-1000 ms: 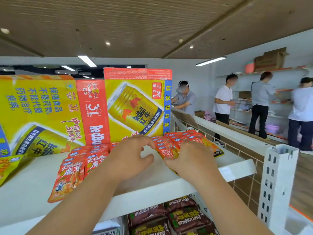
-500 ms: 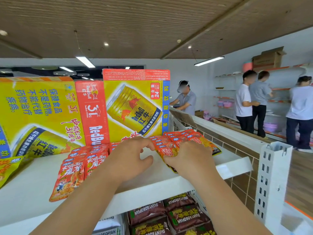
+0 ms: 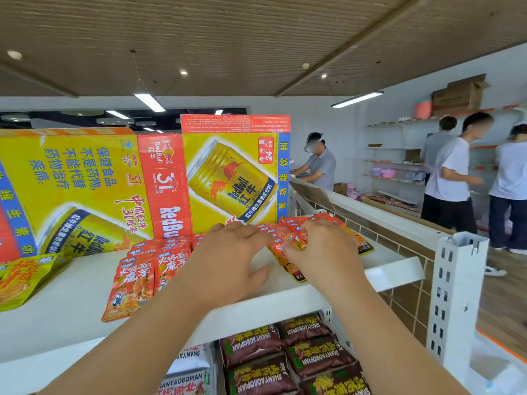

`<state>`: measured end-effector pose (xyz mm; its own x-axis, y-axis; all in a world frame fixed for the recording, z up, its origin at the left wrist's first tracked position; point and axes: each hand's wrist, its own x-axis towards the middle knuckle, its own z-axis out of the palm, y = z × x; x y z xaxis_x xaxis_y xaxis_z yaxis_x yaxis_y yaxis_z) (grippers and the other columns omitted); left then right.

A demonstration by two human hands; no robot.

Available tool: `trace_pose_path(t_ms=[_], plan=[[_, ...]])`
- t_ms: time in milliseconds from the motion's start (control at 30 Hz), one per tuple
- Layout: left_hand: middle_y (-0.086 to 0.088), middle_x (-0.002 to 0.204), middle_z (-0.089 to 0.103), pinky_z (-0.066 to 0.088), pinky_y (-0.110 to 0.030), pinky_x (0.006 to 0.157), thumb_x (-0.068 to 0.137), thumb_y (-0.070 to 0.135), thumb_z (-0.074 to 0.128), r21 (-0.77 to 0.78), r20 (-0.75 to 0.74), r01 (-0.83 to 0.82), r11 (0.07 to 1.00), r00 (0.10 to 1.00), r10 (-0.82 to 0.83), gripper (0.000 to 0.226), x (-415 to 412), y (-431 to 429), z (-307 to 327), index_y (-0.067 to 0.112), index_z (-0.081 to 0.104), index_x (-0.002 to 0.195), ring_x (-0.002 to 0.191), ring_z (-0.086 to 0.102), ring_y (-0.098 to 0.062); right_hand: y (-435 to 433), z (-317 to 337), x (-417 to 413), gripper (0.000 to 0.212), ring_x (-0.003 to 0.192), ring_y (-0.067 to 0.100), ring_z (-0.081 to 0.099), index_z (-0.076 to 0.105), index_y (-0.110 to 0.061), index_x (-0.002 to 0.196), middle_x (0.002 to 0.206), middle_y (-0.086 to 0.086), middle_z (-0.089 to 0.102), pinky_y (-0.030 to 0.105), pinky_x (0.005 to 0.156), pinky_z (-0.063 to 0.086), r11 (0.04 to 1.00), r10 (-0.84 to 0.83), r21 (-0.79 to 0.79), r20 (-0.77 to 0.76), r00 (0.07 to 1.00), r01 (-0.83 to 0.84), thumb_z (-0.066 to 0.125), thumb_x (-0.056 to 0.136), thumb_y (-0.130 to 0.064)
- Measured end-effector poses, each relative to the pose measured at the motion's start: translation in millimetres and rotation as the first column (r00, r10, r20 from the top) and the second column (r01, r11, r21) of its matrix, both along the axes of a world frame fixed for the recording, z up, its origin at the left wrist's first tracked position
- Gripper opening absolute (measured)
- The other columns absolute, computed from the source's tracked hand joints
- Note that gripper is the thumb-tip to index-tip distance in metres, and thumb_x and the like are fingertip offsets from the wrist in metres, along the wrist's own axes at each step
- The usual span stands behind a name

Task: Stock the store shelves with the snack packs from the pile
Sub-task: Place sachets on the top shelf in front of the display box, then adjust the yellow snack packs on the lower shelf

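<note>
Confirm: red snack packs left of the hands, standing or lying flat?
Lying flat: the red snack packs rest face up on the white shelf, overlapping in two rows toward the Red Bull cartons.

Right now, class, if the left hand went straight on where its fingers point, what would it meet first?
Probably the orange snack packs under the right hand; depth is unclear.

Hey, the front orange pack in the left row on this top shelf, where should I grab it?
Probably pinch the orange pack by its near bottom edge, coming from the shelf front. It lies flat, foremost in its overlapping row, that edge free and nearest you.
</note>
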<state>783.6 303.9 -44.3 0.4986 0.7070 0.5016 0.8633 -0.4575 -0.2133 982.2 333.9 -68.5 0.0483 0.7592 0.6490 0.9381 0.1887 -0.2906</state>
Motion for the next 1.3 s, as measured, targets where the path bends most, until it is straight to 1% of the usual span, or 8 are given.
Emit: trace_pose_path(t_ms=[233, 333, 467, 667, 800, 1000, 1100, 1300], plan=[[0.012, 0.117, 0.067, 0.051, -0.042, 0.085, 0.078, 0.060, 0.053, 0.043, 0.055, -0.067, 0.997, 0.996, 0.065, 0.053, -35, -29, 4, 0.037, 0.061, 0.124, 0.106, 0.062, -0.019, -26, 24, -30, 0.045, 0.094, 0.025, 0.060, 0.070, -0.023, 0.098, 0.095, -0.001, 0.062, 0.040, 0.079, 0.050, 0.984, 0.173, 0.056, -0.024, 0.985, -0.172, 0.050, 0.078, -0.058], [0.011, 0.118, 0.068, 0.051, -0.044, 0.086, 0.078, 0.060, 0.053, 0.071, 0.082, -0.130, 0.989, 0.989, 0.124, 0.055, -67, -45, 15, 0.037, 0.061, 0.126, 0.107, 0.063, -0.020, -40, 38, -58, 0.060, 0.100, 0.023, 0.059, 0.070, -0.023, 0.108, 0.103, -0.002, 0.062, 0.042, 0.085, 0.051, 0.958, 0.283, 0.042, 0.003, 0.959, -0.282, 0.039, 0.078, -0.064], [0.007, 0.123, 0.067, 0.052, -0.045, 0.090, 0.081, 0.061, 0.052, 0.077, 0.163, -0.194, 0.978, 0.970, 0.179, 0.058, -126, -76, 29, 0.034, 0.059, 0.132, 0.111, 0.063, -0.023, -61, 56, -112, 0.042, 0.110, 0.023, 0.058, 0.067, -0.023, 0.122, 0.115, 0.000, 0.062, 0.043, 0.094, 0.048, 0.918, 0.395, 0.037, 0.025, 0.918, -0.395, 0.061, 0.090, -0.049], [0.011, 0.127, 0.065, 0.052, -0.038, 0.092, 0.080, 0.068, 0.046, 0.050, 0.273, -0.361, 0.931, 0.902, 0.335, 0.065, -245, -143, 38, 0.036, 0.057, 0.136, 0.113, 0.061, -0.019, -98, 71, -232, 0.032, 0.101, 0.023, 0.060, 0.070, -0.024, 0.112, 0.105, -0.003, 0.062, 0.039, 0.086, 0.050, 0.827, 0.559, 0.052, 0.039, 0.828, -0.560, 0.064, 0.087, -0.043], [0.013, 0.130, 0.063, 0.049, -0.038, 0.096, 0.078, 0.068, 0.048, 0.045, 0.316, -0.491, 0.870, 0.833, 0.454, 0.066, -329, -204, 36, 0.038, 0.055, 0.137, 0.118, 0.058, -0.017, -131, 76, -320, 0.026, 0.096, 0.022, 0.057, 0.070, -0.026, 0.107, 0.099, -0.003, 0.057, 0.038, 0.081, 0.048, 0.740, 0.670, 0.027, 0.057, 0.740, -0.672, 0.064, 0.087, -0.041], [0.015, 0.137, 0.058, 0.045, -0.036, 0.103, 0.082, 0.069, 0.049, 0.028, 0.315, -0.668, 0.744, 0.712, 0.628, 0.063, -447, -316, 38, 0.041, 0.050, 0.139, 0.124, 0.054, -0.014, -200, 75, -457, 0.027, 0.099, 0.024, 0.059, 0.070, -0.024, 0.104, 0.103, -0.001, 0.061, 0.038, 0.082, 0.050, 0.590, 0.804, 0.007, 0.076, 0.589, -0.807, 0.064, 0.085, -0.041], [0.015, 0.138, 0.056, 0.042, -0.033, 0.104, 0.087, 0.063, 0.058, 0.030, 0.314, -0.750, 0.661, 0.635, 0.706, 0.058, -493, -369, 38, 0.042, 0.047, 0.141, 0.126, 0.050, -0.013, -233, 72, -515, 0.030, 0.100, 0.020, 0.058, 0.068, -0.028, 0.110, 0.107, -0.007, 0.057, 0.035, 0.083, 0.049, 0.492, 0.869, -0.034, 0.084, 0.488, -0.870, 0.061, 0.086, -0.044], [0.020, 0.147, 0.049, 0.035, -0.029, 0.111, 0.090, 0.059, 0.060, -0.023, 0.332, -0.845, 0.535, 0.498, 0.801, 0.057, -566, -450, 31, 0.042, 0.046, 0.143, 0.133, 0.044, -0.008, -282, 72, -611, 0.030, 0.103, 0.018, 0.054, 0.065, -0.031, 0.116, 0.107, -0.010, 0.051, 0.033, 0.084, 0.045, 0.367, 0.928, -0.099, 0.096, 0.359, -0.925, 0.059, 0.091, -0.045]])
